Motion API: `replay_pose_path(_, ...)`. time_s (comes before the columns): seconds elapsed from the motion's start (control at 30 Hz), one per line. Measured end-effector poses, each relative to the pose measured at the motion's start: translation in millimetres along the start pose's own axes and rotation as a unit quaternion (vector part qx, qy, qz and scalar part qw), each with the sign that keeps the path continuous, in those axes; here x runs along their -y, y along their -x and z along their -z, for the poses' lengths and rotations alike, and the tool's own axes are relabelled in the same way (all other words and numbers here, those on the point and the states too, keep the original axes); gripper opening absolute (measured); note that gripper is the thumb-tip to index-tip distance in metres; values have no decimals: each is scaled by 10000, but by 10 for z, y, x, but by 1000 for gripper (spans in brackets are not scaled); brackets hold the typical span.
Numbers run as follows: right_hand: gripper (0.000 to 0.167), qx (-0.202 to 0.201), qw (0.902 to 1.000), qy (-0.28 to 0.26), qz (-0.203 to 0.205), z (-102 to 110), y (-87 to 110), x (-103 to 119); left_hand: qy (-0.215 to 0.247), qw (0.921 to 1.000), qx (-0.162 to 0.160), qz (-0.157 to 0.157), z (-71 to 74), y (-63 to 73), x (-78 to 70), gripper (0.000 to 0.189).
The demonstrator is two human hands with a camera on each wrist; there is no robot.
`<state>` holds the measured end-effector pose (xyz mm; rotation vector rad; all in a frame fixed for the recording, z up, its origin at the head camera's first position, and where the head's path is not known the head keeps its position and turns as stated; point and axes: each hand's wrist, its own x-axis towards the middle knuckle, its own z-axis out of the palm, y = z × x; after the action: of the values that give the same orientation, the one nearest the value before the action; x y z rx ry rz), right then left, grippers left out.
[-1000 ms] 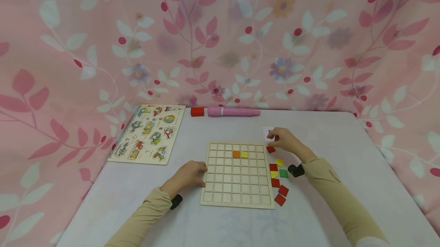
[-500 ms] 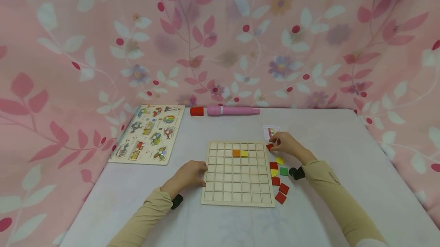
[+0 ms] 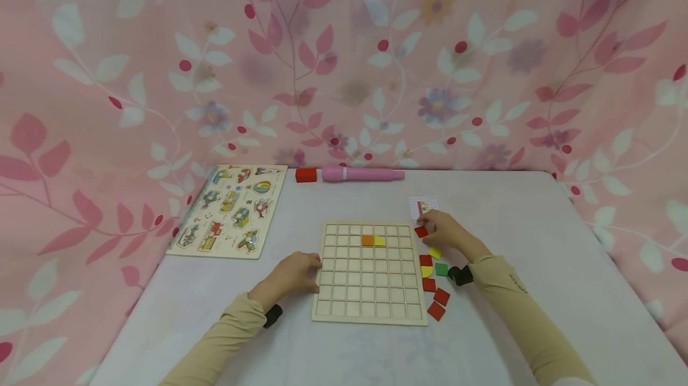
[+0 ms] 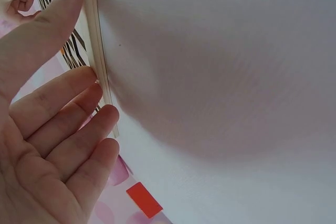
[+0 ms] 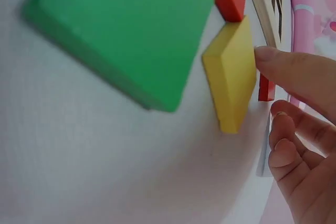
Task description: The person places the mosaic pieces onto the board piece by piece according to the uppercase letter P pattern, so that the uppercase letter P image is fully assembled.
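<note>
Nearest us, we see a broad strip of white counter (image 3: 365, 356) running up to the near edge of a gridded wooden board (image 3: 368, 279). At the board's left edge is the left hand (image 3: 292, 273), spread open, thumb and fingertips against the rim without curling round it. Beyond the right edge we count three red tiles (image 3: 436, 311), then a rounded yellow tile (image 3: 426, 272), a green tile (image 3: 441, 269) and another red tile (image 3: 426, 259), with a loose yellow tile (image 3: 435, 253) farther on. Towards the board's far edge, an orange tile (image 3: 367, 241) and a paler yellow tile (image 3: 379, 241) fill neighbouring cells. Just off the far right corner, the right hand (image 3: 448, 233) is partly open over the farthest red tile (image 3: 421, 232); we cannot tell whether it pinches it. A printed card (image 3: 416, 205) lies just past its fingers. Farther left, a picture puzzle (image 3: 231, 210) stands well apart from the board; a red block (image 3: 306, 175) and pink rod (image 3: 362, 174) line the counter's far edge.
</note>
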<state>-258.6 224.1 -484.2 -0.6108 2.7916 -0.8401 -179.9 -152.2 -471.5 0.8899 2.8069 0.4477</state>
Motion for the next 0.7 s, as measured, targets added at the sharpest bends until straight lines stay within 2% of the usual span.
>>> replay_pose_path(0.23,27,61,9999,17,-106,-67,17,-11,-74,9997,83,206,-29,-6,5,49)
replay_pose_path(0.7,25,-17,9997,80,-216,-50,16,-17,-151,9998,25,109,-18,-1,-2,48)
